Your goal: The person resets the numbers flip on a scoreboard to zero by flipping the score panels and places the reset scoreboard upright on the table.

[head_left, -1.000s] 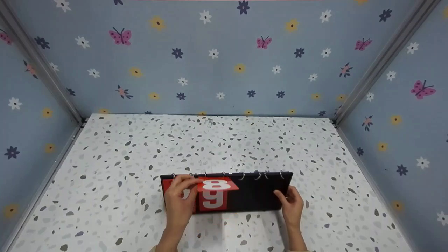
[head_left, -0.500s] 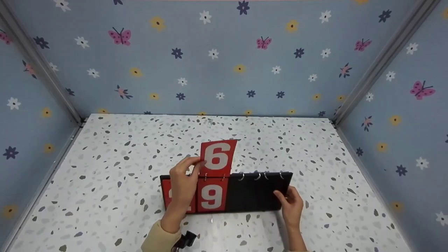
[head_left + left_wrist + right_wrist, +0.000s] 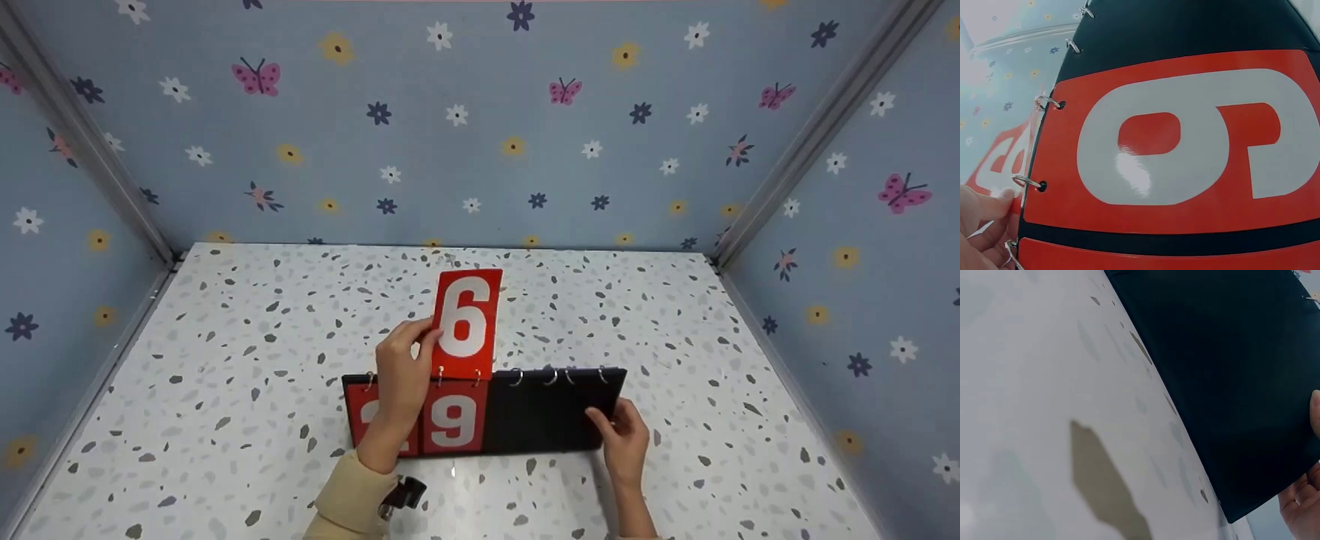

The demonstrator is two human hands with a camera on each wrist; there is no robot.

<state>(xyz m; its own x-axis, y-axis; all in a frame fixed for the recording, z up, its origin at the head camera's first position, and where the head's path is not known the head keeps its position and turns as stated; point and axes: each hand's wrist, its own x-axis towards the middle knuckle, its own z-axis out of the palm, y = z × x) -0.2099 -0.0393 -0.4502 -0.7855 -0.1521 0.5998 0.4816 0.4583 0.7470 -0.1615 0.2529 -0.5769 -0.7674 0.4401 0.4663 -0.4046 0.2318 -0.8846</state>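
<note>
A black flip scoreboard (image 3: pixel 555 412) with metal rings along its top edge stands on the speckled table. My left hand (image 3: pixel 405 367) pinches the left edge of a red card with a white 6 (image 3: pixel 469 322), turned up above the rings. Below it a red card with a white 9 (image 3: pixel 454 421) lies against the board, filling much of the left wrist view. Another red number card (image 3: pixel 364 435) at the board's left end is partly hidden by my left hand and wrist. My right hand (image 3: pixel 624 435) grips the board's right end, thumb on the front face.
Light terrazzo-patterned tabletop (image 3: pixel 247 337) surrounds the board. Blue panels (image 3: pixel 480 90) with flowers and butterflies rise at the back and both sides. A black strap piece (image 3: pixel 407 491) shows at my left sleeve (image 3: pixel 352 491).
The left hand has lifted a card up and over the rings, moving away from me; the 6 now stands upright and the 9 is uncovered. The right hand has stayed on the board.
</note>
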